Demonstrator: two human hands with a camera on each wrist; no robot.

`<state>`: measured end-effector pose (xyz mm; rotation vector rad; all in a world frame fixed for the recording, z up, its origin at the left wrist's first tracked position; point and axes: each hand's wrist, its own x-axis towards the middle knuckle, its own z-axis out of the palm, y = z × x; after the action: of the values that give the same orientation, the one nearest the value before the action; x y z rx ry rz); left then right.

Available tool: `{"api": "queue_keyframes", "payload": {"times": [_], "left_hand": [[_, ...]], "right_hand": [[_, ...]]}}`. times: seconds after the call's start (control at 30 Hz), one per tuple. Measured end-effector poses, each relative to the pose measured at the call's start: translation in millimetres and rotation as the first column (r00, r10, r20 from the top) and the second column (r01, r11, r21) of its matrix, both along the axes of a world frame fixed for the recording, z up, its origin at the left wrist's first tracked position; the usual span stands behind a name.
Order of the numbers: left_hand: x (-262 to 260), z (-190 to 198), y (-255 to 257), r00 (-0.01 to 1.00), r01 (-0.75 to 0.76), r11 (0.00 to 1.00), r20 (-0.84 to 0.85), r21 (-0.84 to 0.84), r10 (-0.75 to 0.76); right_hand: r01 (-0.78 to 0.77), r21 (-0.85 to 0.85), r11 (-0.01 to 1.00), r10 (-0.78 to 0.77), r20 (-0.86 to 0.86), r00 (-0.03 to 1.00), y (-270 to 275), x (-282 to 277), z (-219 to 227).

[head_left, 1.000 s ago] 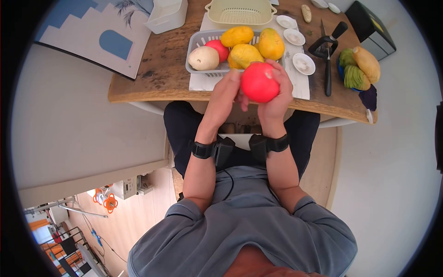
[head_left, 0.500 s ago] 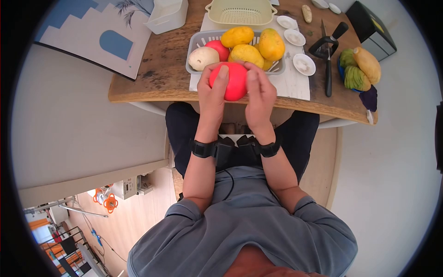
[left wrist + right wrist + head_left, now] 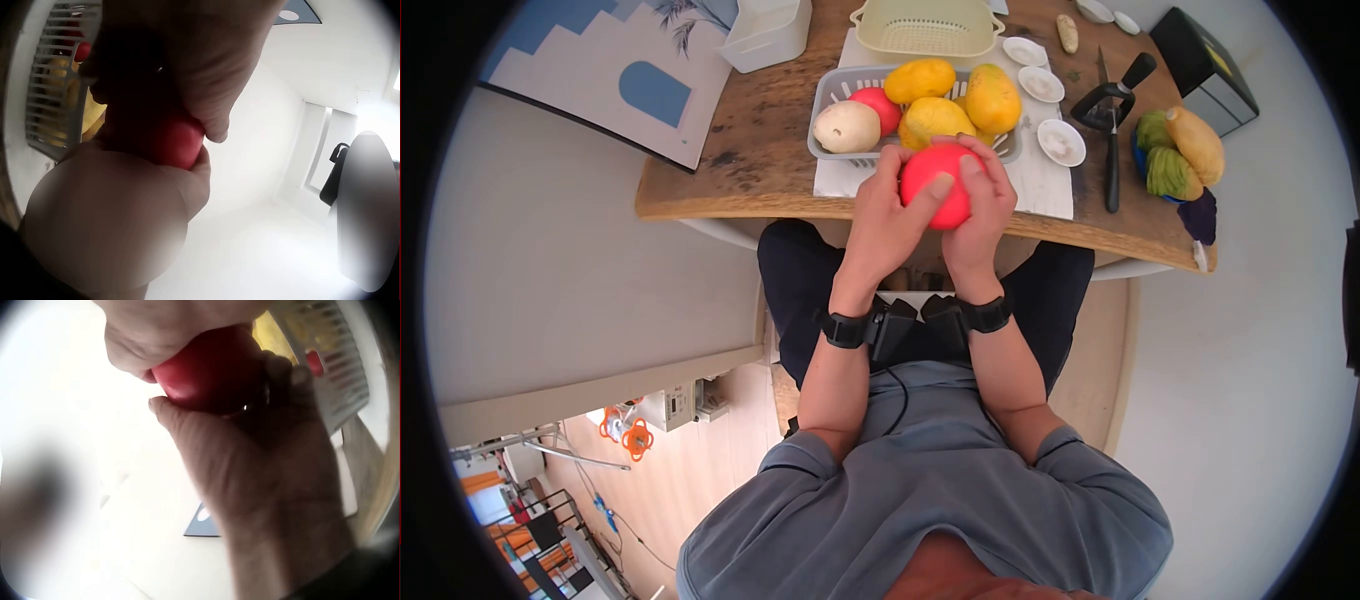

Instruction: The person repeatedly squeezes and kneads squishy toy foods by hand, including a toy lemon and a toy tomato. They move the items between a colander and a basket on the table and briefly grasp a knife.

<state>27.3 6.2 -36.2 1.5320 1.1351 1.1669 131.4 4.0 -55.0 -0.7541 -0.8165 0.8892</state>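
Observation:
Both hands hold one round red fruit or vegetable [image 3: 940, 195] in front of the table's near edge. The left hand [image 3: 885, 225] grips its left side, thumb laid across the front; the right hand [image 3: 982, 215] curls round its right side. In the left wrist view the red object [image 3: 178, 142] shows between the two hands, and in the right wrist view its smooth skin [image 3: 209, 372] is partly covered by fingers. Just behind the hands stands a grey slotted basket [image 3: 818, 112] with several yellow fruits [image 3: 993, 98], a cream one [image 3: 847, 127] and another red one [image 3: 875, 108].
On the wooden table [image 3: 740, 180] are a pale yellow colander [image 3: 925, 30], a white bin [image 3: 768, 35], small white dishes [image 3: 1061, 143], a black-handled knife [image 3: 1112, 165], a bowl of green and tan produce [image 3: 1195, 145] and a black box [image 3: 1205, 70]. A framed picture [image 3: 625, 75] stands left.
The red object went left with both hands, then partway back right. The hands have shifted their hold on it, and the left thumb now points toward the right across its front.

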Motion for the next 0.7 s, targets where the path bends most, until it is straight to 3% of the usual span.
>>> {"api": "queue_keyframes", "payload": {"times": [0.03,0.07,0.13,0.27,0.33,0.37,0.43,0.47,0.5,0.53,0.6,0.67,0.7], "left_hand": [[1.9,0.9,-1.3,0.999,0.020,1.000,-0.037,-0.007,-0.020],[4.8,2.0,-3.8,0.999,0.019,1.000,-0.035,-0.007,-0.020],[11.3,3.4,-8.0,0.998,0.064,0.998,-0.013,-0.002,-0.064],[12.6,3.3,-8.1,0.995,0.095,0.994,0.004,0.045,-0.095],[11.2,1.9,-6.4,0.994,0.062,0.990,0.085,0.130,-0.074],[10.8,1.1,-5.4,0.994,0.062,0.989,0.083,0.131,-0.074],[9.6,-0.8,-3.6,0.978,-0.009,0.987,0.206,0.160,-0.024],[7.7,-2.8,-2.1,0.978,-0.003,0.987,0.205,0.158,-0.030],[4.2,-4.6,0.5,0.887,0.060,0.998,0.458,-0.004,-0.052],[0.6,-5.0,2.1,0.735,0.161,0.976,0.677,-0.144,-0.021],[-6.1,-6.5,1.0,0.717,0.191,0.967,0.697,-0.166,-0.021],[-11.9,-13.6,3.9,0.535,0.265,0.905,0.831,-0.332,0.148],[-14.4,-11.0,4.8,0.516,0.292,0.892,0.842,-0.344,0.156]], "right_hand": [[-0.083,-0.055,0.995,0.069,-0.211,0.975,-0.6,1.5,1.2],[-0.083,-0.056,0.995,0.070,-0.210,0.975,-0.3,2.4,0.0],[-0.110,-0.069,0.991,0.072,-0.414,0.907,2.1,4.0,-2.3],[-0.061,-0.100,0.993,0.016,-0.405,0.914,1.9,1.0,-3.2],[0.078,-0.020,0.997,-0.079,-0.040,0.996,0.1,0.1,-2.5],[0.078,-0.020,0.997,-0.079,-0.043,0.996,-1.1,-1.6,-1.6],[0.180,0.176,0.968,-0.217,0.222,0.951,-4.0,-5.9,0.5],[0.186,0.174,0.967,-0.222,0.222,0.950,-3.3,-5.5,0.8],[0.154,0.313,0.937,-0.268,0.364,0.892,-1.0,-3.9,1.4],[0.096,0.439,0.893,-0.326,0.488,0.810,0.3,-2.7,2.8],[0.064,0.469,0.881,-0.340,0.534,0.774,-0.5,-2.6,7.1],[-0.034,0.510,0.860,-0.353,0.641,0.682,-2.5,-1.8,10.6],[-0.053,0.535,0.843,-0.364,0.640,0.676,-2.5,-3.6,12.5]]}}
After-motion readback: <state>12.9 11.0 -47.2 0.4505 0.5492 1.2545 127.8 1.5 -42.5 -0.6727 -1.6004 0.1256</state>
